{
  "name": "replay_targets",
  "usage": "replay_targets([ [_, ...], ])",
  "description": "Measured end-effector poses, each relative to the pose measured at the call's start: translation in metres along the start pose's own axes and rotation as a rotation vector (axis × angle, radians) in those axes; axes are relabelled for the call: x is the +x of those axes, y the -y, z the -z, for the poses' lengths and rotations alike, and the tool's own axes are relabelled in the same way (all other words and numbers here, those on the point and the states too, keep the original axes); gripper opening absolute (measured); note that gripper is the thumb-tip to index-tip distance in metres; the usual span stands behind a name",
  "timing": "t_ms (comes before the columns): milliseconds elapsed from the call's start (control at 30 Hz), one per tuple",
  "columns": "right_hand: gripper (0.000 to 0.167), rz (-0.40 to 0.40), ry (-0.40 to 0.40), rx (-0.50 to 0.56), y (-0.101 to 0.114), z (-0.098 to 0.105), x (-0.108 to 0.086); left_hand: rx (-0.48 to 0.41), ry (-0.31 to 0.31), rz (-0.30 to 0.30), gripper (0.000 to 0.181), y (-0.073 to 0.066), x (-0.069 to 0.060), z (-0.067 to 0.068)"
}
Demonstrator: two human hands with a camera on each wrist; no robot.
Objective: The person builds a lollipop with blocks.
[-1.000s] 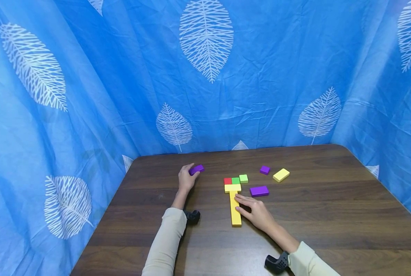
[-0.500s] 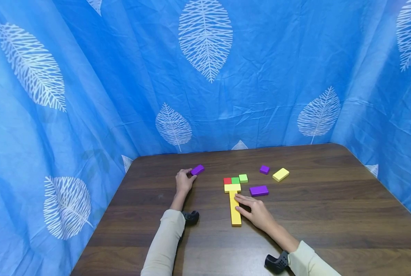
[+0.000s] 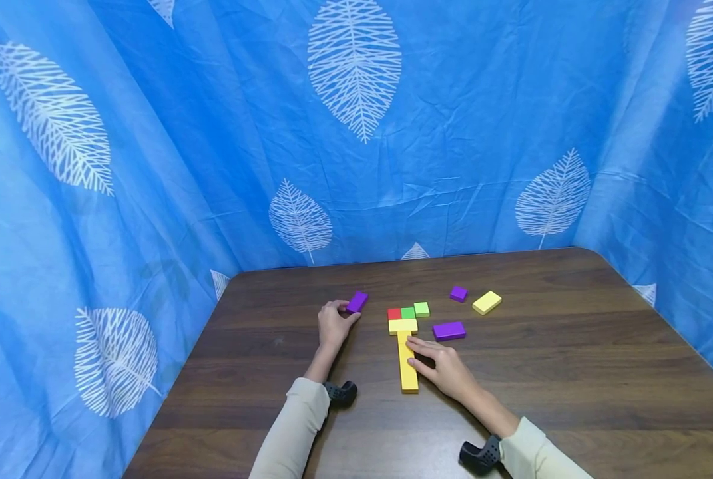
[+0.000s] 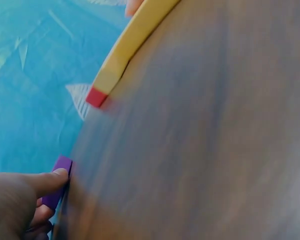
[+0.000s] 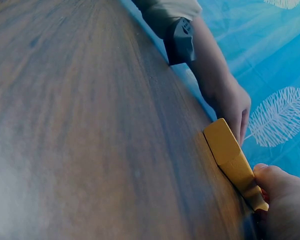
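My left hand (image 3: 333, 327) pinches a purple rectangular block (image 3: 357, 302) between thumb and fingers, left of the arranged blocks. The left wrist view shows the thumb on that purple block (image 4: 63, 164); whether it touches the table is unclear. My right hand (image 3: 449, 374) lies at the long yellow block (image 3: 407, 372), its extended fingertips and thumb touching its right part. Across the far end of the long block sits a pale yellow block (image 3: 399, 326). Behind that, a red block (image 3: 395, 314) and a green block (image 3: 407, 313) stand side by side, with a light green block (image 3: 421, 309) at their right.
Right of the arrangement lie a purple rectangular block (image 3: 449, 330), a small purple block (image 3: 459, 294) and a loose pale yellow block (image 3: 486, 303). The brown wooden table (image 3: 572, 372) ends at a blue leaf-patterned curtain (image 3: 464, 133).
My left hand first shifts slightly left, then moves right and nearer, carrying the purple block toward the arrangement and turning it. The right hand stays on the long yellow block.
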State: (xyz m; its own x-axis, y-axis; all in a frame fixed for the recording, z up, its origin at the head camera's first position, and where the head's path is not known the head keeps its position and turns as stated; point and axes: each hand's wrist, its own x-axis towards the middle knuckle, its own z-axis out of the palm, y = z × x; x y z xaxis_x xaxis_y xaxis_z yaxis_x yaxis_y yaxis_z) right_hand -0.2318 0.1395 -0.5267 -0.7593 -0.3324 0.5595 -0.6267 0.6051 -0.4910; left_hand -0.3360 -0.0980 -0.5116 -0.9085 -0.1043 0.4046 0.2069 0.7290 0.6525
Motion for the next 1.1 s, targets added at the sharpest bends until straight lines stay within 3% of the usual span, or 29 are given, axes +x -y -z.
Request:
replay_targets([
  [200, 0.034, 0.005, -0.008, -0.004, -0.001, 0.000, 0.000, 0.043, -0.001, -0.059, 0.035, -0.012, -0.009, -0.002],
  [333, 0.034, 0.013, -0.018, -0.007, -0.001, 0.000, 0.001, 0.106, 0.054, -0.075, 0.040, -0.017, -0.010, -0.001],
  [467, 0.034, 0.001, -0.005, -0.003, -0.001, 0.001, 0.001, 0.110, 0.189, -0.092, 0.057, -0.017, -0.004, 0.002],
  [600, 0.035, -0.012, 0.008, -0.005, -0.001, 0.001, 0.001, 0.077, 0.407, -0.153, 0.082, -0.012, 0.009, 0.007],
  [733, 0.035, -0.008, -0.004, -0.012, -0.001, 0.000, 0.000, 0.046, 0.586, -0.215, 0.088, -0.006, 0.020, 0.011],
  [900, 0.035, -0.015, -0.003, -0.008, 0.000, -0.001, -0.001, 0.040, 0.705, -0.237, 0.088, -0.003, 0.029, 0.014],
  [1100, 0.035, -0.036, 0.018, -0.001, -0.001, -0.001, -0.001, 0.065, 0.767, -0.215, 0.083, -0.005, 0.033, 0.016],
])
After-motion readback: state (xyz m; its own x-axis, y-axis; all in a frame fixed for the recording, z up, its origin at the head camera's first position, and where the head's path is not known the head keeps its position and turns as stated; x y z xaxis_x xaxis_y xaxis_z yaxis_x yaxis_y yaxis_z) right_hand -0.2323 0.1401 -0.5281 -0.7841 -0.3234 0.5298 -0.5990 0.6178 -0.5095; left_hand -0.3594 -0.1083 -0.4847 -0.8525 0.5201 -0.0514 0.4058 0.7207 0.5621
